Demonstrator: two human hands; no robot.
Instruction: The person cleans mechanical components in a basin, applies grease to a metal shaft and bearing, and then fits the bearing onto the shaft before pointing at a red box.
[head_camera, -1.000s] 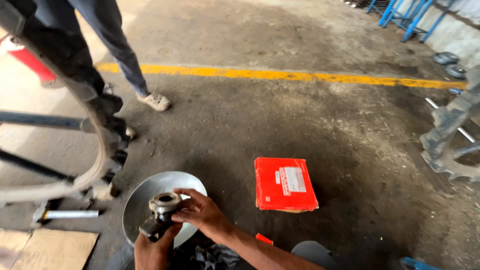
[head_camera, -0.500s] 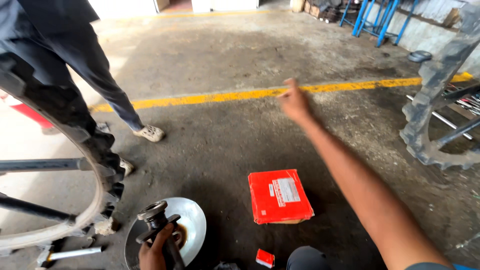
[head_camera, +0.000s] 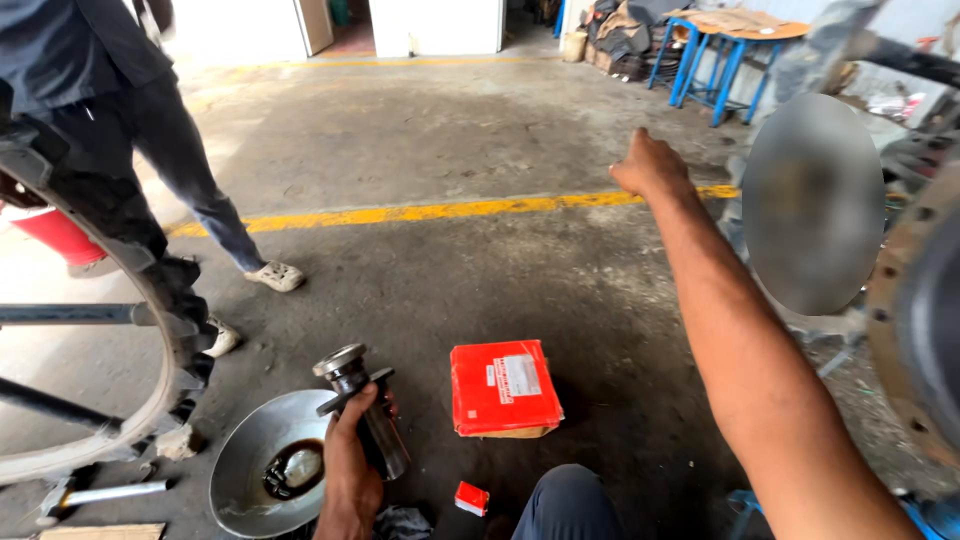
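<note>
At the far left a large knobby tyre (head_camera: 150, 290) curves down to the concrete floor (head_camera: 420, 290), with dark metal bars running out from behind it. Another person in dark trousers (head_camera: 170, 150) stands just beyond the tyre, one pale shoe (head_camera: 275, 276) planted near the yellow floor line (head_camera: 450, 210).

Low in the view, a shallow metal bowl (head_camera: 245, 460) sits on the floor and holds a dark ring-shaped part in oily liquid. Just beside the bowl's right rim, the left hand (head_camera: 350, 470) is raised, its fingers (head_camera: 365, 405) closed around a dark greasy metal shaft (head_camera: 365, 410) with a round flanged top; the shaft stands tilted, its top leaning left, above the bowl's edge.

To the right of the shaft a red cardboard box (head_camera: 503, 388) lies flat on the floor, and a much smaller red box (head_camera: 471, 497) lies nearer the person's knee.

Further right, the right hand (head_camera: 650, 165) is stretched far forward over the yellow line, holding nothing; its fingers look loosely curled, though the angle hides them.

At the far right stands a rusty wheel hub (head_camera: 905, 330).
</note>
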